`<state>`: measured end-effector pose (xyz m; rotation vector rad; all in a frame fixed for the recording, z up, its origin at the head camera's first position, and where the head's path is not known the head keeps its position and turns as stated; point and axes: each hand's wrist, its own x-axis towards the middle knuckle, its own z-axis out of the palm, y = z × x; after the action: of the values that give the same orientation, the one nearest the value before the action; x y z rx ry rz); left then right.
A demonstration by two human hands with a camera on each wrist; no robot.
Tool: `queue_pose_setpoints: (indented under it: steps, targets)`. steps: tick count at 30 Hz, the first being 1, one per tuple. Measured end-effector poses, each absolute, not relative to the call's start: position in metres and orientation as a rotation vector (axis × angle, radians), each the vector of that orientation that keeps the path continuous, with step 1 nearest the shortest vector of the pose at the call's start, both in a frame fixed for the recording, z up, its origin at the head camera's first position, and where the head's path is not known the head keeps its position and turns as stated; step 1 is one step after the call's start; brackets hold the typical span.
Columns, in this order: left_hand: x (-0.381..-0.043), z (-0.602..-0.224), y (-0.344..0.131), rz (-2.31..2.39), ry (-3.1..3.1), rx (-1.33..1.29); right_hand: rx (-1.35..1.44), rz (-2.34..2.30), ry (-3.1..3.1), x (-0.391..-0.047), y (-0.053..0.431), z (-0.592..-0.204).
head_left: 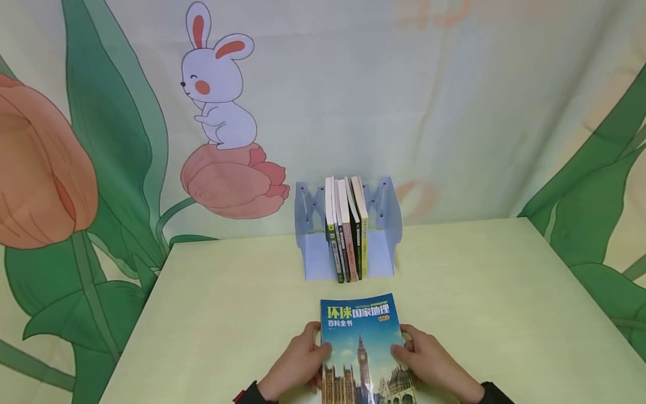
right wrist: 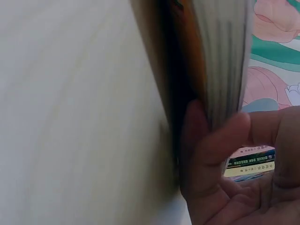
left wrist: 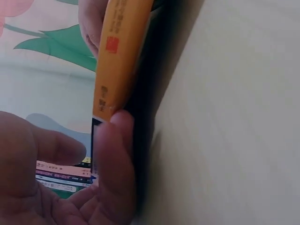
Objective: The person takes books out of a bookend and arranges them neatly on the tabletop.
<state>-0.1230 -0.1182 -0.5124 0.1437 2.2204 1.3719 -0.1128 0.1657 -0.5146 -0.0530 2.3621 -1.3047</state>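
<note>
A blue-covered book [head_left: 359, 336] with a clock tower on its front is in both hands at the near middle of the table. My left hand [head_left: 301, 358] grips its left edge, thumb on the cover and fingers underneath; the left wrist view shows these fingers at the orange spine [left wrist: 119, 61]. At the opposite edge my right hand [head_left: 429, 358] grips it the same way, its fingers by the page edges [right wrist: 225, 61] in the right wrist view. Dark shadow lies under the book there. The cover's bottom runs out of the head view.
Beyond the book, a light-blue book stand [head_left: 310, 264] stands near the table's back edge. Several thin books [head_left: 348, 230] are upright in its middle, leaning slightly. A printed cloth [head_left: 469, 112] with a rabbit and tulips hangs behind the pale table [head_left: 227, 314].
</note>
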Motion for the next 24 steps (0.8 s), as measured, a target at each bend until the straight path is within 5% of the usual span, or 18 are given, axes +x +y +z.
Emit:
queue_pose_setpoints:
  steps: [24]
  targets:
    - [-0.1259, -0.5103, -0.1262, 1.354, 2.233, 0.132, -0.038, -1.144, 2.504, -0.1100, 0.1615, -0.5070]
